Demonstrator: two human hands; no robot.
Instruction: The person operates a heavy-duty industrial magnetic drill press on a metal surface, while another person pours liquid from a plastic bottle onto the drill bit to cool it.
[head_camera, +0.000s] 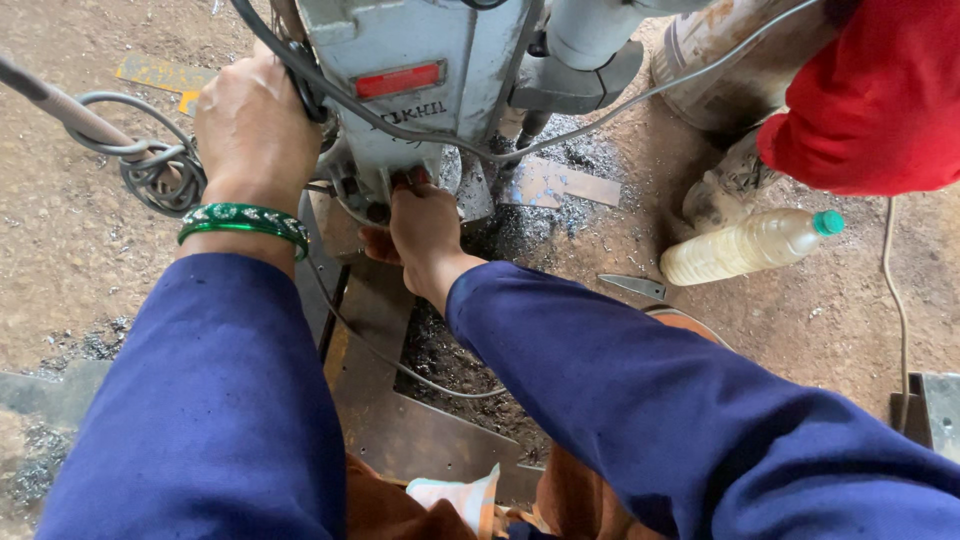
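A grey drilling machine with a red label stands on a rusty steel plate on the dirt floor. My left hand, with a green bangle at the wrist, grips the machine's left side by a black cable. My right hand reaches under the machine's front, its fingers curled on a small part at the base that I cannot make out. Both arms wear dark blue sleeves. Metal shavings lie on the plate below the machine.
A plastic bottle of pale liquid with a green cap lies at the right. Beside it is another person's red sleeve and worn boot. A coiled grey cable sits left. A metal scrap lies near the bottle.
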